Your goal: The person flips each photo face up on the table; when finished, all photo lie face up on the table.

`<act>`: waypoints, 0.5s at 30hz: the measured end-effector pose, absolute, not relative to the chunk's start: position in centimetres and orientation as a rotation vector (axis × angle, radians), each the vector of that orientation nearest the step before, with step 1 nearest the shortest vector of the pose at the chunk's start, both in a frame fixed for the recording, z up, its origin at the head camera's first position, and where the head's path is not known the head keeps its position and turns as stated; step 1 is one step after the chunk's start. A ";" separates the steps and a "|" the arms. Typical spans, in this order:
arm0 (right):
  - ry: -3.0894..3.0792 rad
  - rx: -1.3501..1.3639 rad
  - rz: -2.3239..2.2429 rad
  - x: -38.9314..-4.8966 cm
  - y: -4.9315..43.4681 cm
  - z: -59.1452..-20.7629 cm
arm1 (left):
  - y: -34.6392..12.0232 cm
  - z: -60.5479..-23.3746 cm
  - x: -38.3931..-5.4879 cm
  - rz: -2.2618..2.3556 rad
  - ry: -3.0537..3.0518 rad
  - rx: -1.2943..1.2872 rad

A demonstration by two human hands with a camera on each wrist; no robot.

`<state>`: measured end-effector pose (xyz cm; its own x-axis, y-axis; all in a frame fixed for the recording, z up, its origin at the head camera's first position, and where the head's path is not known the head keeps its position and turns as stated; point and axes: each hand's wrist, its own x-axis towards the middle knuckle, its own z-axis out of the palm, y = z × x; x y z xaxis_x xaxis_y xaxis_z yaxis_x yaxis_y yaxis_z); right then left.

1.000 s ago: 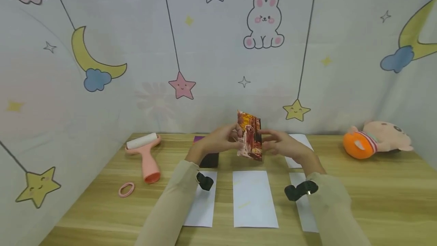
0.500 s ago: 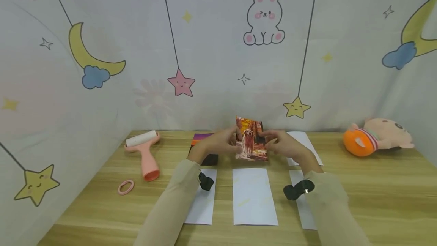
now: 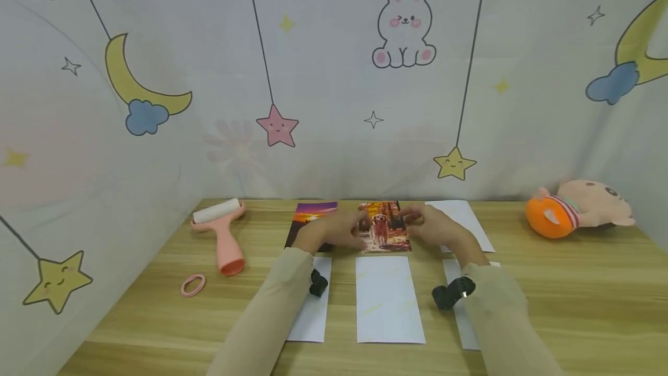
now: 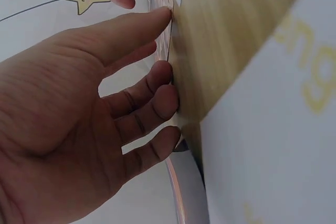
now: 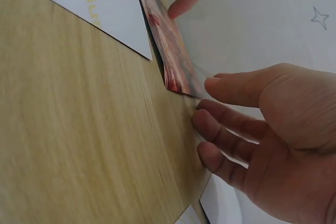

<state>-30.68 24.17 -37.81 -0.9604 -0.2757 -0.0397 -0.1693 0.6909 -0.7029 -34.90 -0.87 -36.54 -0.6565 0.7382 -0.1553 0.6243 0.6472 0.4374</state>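
A photo print of a golden dog among autumn leaves [image 3: 383, 231] lies in the back row of the table. My left hand [image 3: 339, 228] is at its left edge, thumb and fingers loosely bent; in the left wrist view the thumb tip overlaps the print and the other fingertips are down near the wood. On the other side, my right hand [image 3: 432, 226] has relaxed fingers beside the print's right edge, and the right wrist view shows nothing in its grasp [image 5: 289, 135]. A sunset print [image 3: 315, 209] lies left of the dog print, partly hidden by my left hand.
White sheets lie in front: one in the middle [image 3: 390, 300], others partly under my forearms, plus one at back right [image 3: 467, 225]. A pink-handled roller [image 3: 227, 242] and pink ring [image 3: 193, 285] are left. A plush toy [image 3: 574, 210] lies far right, before a patterned curtain [image 3: 334, 74].
The dog print, held upright and tilted between both hands earlier, has come down to lie on the table. Both hands have lowered with it and loosened at its sides.
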 end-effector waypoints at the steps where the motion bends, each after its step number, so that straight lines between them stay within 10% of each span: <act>1: 2.755 -0.352 -1.124 -30.7 24.2 -37.8 | -0.9 -36.5 -34.8 0.471 2.556 1.084; 15: 2.656 -0.458 -1.083 -30.1 24.1 -36.8 | -1.0 -36.4 -34.3 0.445 2.585 0.977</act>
